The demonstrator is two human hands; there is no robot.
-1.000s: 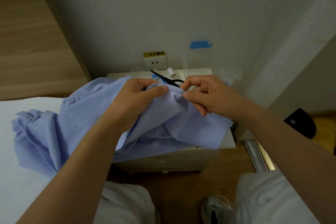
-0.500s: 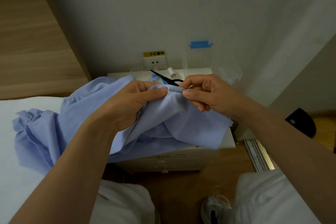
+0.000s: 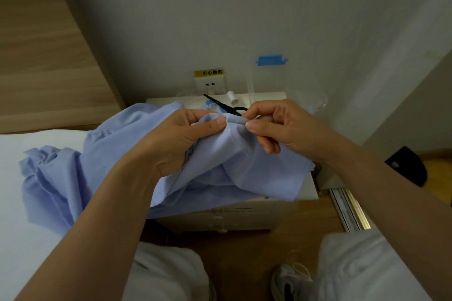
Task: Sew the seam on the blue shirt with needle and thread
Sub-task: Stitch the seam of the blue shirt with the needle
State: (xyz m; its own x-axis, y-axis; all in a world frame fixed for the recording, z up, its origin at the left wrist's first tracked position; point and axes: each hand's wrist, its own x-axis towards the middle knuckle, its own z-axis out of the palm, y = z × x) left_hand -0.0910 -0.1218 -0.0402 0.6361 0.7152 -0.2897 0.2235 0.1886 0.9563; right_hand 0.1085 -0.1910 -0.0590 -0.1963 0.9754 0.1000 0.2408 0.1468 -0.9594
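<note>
The left hand (image 3: 181, 139) grips the crumpled light-blue fabric shirt (image 3: 256, 173); the right hand (image 3: 276, 127) pinches its folded edge (thumb tips close, not touching) above the white bedside cabinet (image 3: 244, 221).

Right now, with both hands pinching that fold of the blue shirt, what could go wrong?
1. The left hand presses its thumb on the fold of the blue shirt, close beside the pinching right hand. I can't see the needle, so a stitch there might prick the thumb.
2. The shirt drapes over the nightstand next to the black scissors and white thread spool; a tug could drag them off.
</note>
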